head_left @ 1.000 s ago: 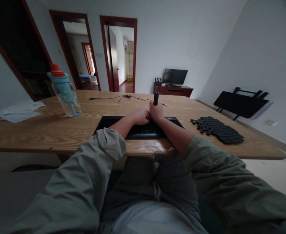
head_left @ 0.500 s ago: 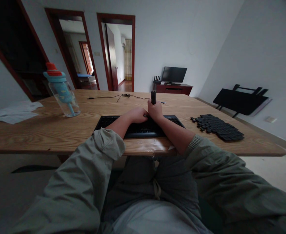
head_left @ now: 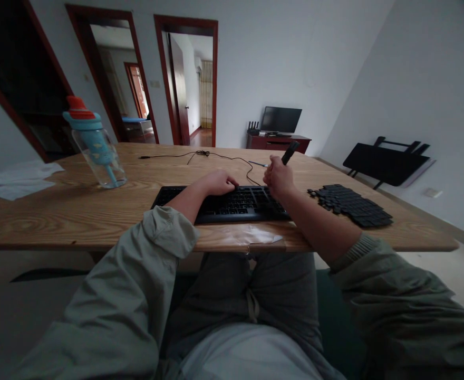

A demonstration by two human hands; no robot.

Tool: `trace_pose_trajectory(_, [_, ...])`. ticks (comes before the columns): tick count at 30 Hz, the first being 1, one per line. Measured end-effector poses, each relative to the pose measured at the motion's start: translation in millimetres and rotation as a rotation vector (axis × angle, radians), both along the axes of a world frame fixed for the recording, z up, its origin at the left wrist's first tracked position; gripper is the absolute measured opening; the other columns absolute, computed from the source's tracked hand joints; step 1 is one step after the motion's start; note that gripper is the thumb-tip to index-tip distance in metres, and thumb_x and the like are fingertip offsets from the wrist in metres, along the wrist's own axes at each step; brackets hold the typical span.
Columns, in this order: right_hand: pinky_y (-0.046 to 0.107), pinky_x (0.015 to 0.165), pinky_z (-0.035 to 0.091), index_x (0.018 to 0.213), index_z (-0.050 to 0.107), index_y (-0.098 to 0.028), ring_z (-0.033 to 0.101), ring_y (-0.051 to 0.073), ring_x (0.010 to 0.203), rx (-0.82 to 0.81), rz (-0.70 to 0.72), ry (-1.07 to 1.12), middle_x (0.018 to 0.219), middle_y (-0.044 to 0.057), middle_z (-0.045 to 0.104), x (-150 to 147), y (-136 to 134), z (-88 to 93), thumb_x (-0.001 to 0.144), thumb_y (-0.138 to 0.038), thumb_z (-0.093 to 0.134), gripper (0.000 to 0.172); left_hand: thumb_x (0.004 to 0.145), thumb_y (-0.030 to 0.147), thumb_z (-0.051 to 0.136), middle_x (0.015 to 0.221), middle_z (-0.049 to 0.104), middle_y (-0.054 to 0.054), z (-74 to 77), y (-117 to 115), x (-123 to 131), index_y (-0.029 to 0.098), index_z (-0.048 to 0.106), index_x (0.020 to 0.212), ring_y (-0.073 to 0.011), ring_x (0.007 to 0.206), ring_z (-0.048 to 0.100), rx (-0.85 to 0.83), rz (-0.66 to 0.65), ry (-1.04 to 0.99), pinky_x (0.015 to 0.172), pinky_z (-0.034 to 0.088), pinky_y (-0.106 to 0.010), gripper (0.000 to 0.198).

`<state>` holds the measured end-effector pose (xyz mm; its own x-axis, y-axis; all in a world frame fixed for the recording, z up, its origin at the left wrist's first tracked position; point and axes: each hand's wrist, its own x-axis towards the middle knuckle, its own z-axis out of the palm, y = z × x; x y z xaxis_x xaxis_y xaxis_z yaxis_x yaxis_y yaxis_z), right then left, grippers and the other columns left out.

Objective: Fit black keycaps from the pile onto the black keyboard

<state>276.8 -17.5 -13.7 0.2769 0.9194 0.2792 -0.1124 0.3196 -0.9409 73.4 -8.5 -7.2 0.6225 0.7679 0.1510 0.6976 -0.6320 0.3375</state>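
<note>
A black keyboard (head_left: 238,203) lies near the table's front edge; its right part shows bare dark spots. My left hand (head_left: 218,182) rests on its back left part, with bent fingers holding it around the far edge; the fingertips are partly hidden. Over the keyboard's right end, my right hand (head_left: 280,177) is wrapped in a fist around a black-handled tool (head_left: 290,152). The handle sticks up out of the fist and leans right; the tool's lower end is too dark to make out. Beside that hand, many loose black keycaps (head_left: 353,205) are laid out in rows.
The wooden table (head_left: 97,221) carries a water bottle (head_left: 99,150) with a red lid and white paper sheets (head_left: 20,177) on the left. A black cable (head_left: 176,155) runs behind the keyboard. Clear tape (head_left: 248,235) covers part of the front edge.
My right hand has moved right, away from my left hand, and the tool has tipped from upright to leaning right. More of the keyboard's middle shows. My left hand has shifted slightly left.
</note>
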Motion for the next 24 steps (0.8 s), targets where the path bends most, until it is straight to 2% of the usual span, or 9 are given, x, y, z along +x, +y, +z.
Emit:
trace_pose_trajectory(3, [0.024,0.033,0.022,0.063,0.029,-0.026,0.023,0.008,0.038,0.027,-0.046,0.114,0.048,-0.008,0.028,31,-31,-1.3,0.086,-0.034,0.057,0.037,0.082,0.009,0.054,0.112,0.078,-0.002,1.7,-3,1,0.021,0.079,0.115,-0.0180,0.092,0.073,-0.023,0.026,-0.001,0.087,0.053,-0.025,0.043])
trace_pose_trajectory(7, [0.022,0.032,0.019,0.059,0.032,-0.025,0.024,0.007,0.036,0.018,-0.088,0.116,0.045,-0.008,0.029,92,-66,-8.8,0.083,-0.031,0.061,0.038,0.085,0.011,0.054,0.113,0.078,-0.003,2.9,-3,1,0.020,0.078,0.117,-0.0190,0.097,0.073,-0.018,0.050,0.015,0.089,0.053,-0.025,0.041])
trace_pose_trajectory(12, [0.020,0.031,0.022,0.056,0.035,-0.023,0.025,0.005,0.035,0.063,-0.242,0.125,0.043,-0.009,0.031,157,-91,-20.9,0.079,-0.030,0.068,0.041,0.085,0.013,0.055,0.114,0.078,-0.002,1.4,1,0,0.020,0.076,0.121,-0.0188,0.099,0.072,-0.010,0.049,0.053,0.090,0.053,-0.024,0.043])
trace_pose_trajectory(17, [0.020,0.034,0.031,0.056,0.041,-0.023,0.034,0.006,0.036,0.057,-0.355,0.050,0.042,-0.007,0.038,174,-89,-35.3,0.081,-0.031,0.066,0.037,0.086,0.014,0.053,0.116,0.077,0.000,0.7,3,-2,0.022,0.076,0.122,-0.0170,0.100,0.072,-0.008,0.065,0.060,0.089,0.052,-0.021,0.044])
trace_pose_trajectory(24, [0.020,0.037,0.037,0.052,0.043,-0.022,0.041,0.008,0.038,0.029,-0.367,0.007,0.044,-0.004,0.042,178,-88,-42.7,0.081,-0.033,0.064,0.037,0.085,0.016,0.054,0.111,0.079,-0.001,-3.1,7,-4,0.022,0.077,0.120,-0.0167,0.097,0.072,0.012,0.052,0.043,0.087,0.052,-0.021,0.042])
